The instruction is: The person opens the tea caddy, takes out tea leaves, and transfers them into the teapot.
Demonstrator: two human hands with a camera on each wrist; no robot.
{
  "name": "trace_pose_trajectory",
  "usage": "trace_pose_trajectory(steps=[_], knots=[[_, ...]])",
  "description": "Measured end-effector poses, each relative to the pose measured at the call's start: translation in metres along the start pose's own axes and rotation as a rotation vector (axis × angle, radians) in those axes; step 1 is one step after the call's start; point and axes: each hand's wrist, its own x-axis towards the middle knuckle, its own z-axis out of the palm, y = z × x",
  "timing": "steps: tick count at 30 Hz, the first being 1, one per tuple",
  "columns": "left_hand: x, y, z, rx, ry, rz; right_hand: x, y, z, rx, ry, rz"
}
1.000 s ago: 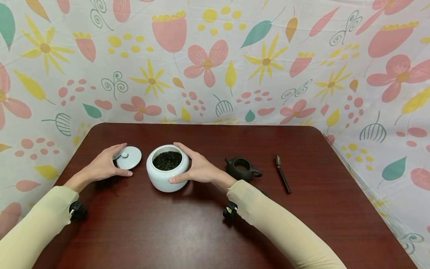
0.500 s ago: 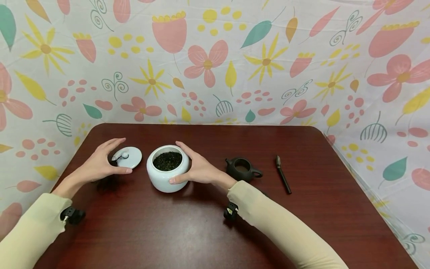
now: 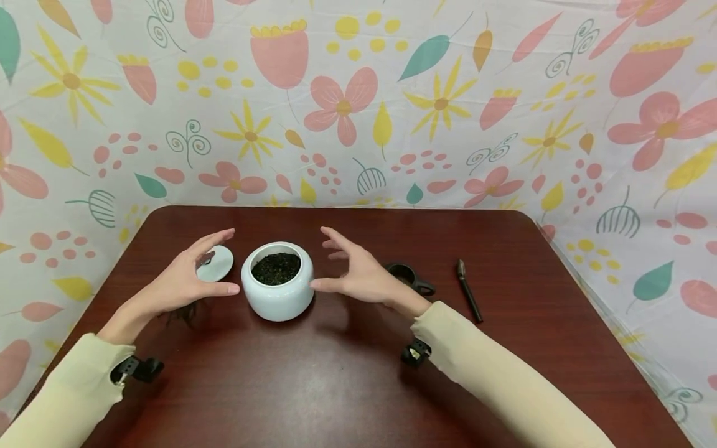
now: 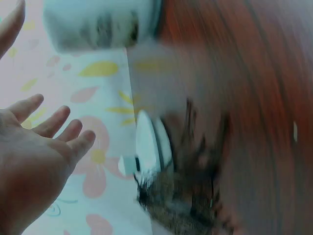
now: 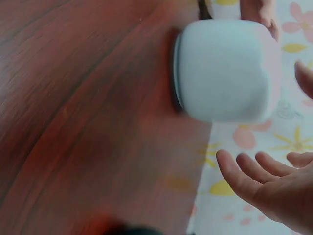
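A white round jar point(image 3: 277, 292) filled with dark tea leaves point(image 3: 276, 268) stands on the dark red table point(image 3: 313, 386). Its white lid point(image 3: 218, 264) lies flat just to its left, partly behind my left hand point(image 3: 224, 264). That hand hovers open beside the jar, fingers spread, touching nothing. My right hand point(image 3: 323, 260) is open on the jar's right, a short gap away. The blurred left wrist view shows the left hand point(image 4: 39, 152), the lid point(image 4: 151, 142) and the jar point(image 4: 98, 27). In the right wrist view are the jar point(image 5: 225, 71) and the right hand point(image 5: 269, 181).
A small dark teapot point(image 3: 413, 277) without a lid sits right of the jar, partly behind my right hand. A dark slim tool point(image 3: 469, 291) lies further right. A dark fibrous clump point(image 3: 180, 313) lies on the table under my left wrist. Flowered cloth walls surround the table.
My right hand has let go of the jar and drawn away to the right. My left hand has come off the lid and moved toward the jar.
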Motion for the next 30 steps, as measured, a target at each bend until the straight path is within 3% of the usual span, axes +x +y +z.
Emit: trace_pose_trajectory(steps=[5,12,20,30], knots=[[0.002,0.003,0.015,-0.145,-0.042,0.063,-0.024,0.005,-0.028,-0.037,0.069,-0.039],[0.004,0.007,0.031,-0.206,-0.064,0.036,-0.058,0.01,-0.073,-0.12,0.151,-0.034],[0.004,0.007,0.039,-0.23,-0.083,0.007,-0.095,0.027,-0.128,-0.263,0.213,0.075],[0.005,0.006,0.046,-0.233,-0.065,-0.013,-0.133,0.067,-0.163,-0.29,0.223,0.219]])
